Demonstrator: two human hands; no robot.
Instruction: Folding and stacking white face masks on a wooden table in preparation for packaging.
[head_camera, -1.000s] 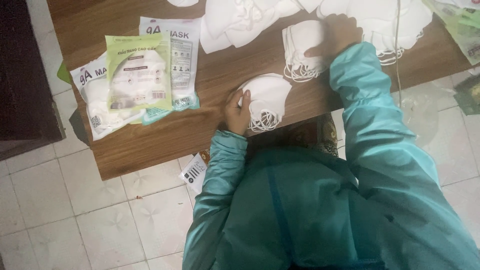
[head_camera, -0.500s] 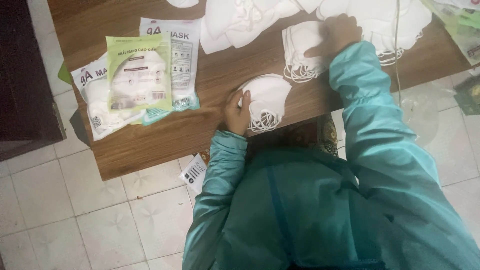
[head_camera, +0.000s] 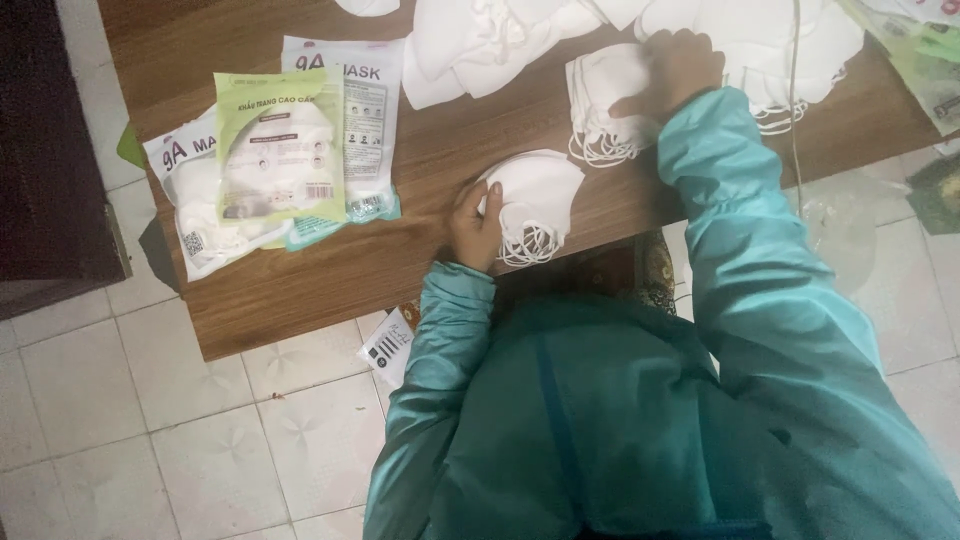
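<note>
Masks mostly loose yet: left hand (head_camera: 476, 222) grips one stack (head_camera: 532, 203), right hand (head_camera: 680, 68) clasps another (head_camera: 605, 105); three sealed packs (head_camera: 280, 150) lie on counter (head_camera: 300, 285).

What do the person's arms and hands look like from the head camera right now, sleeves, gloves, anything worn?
Both arms are covered by long sleeves of a teal, slightly shiny jacket, gathered at elastic cuffs at the wrists. The left hand and right hand are bare: no gloves show. No rings, watch or markings can be made out at this size. The same teal fabric covers the shoulders and torso.
</note>
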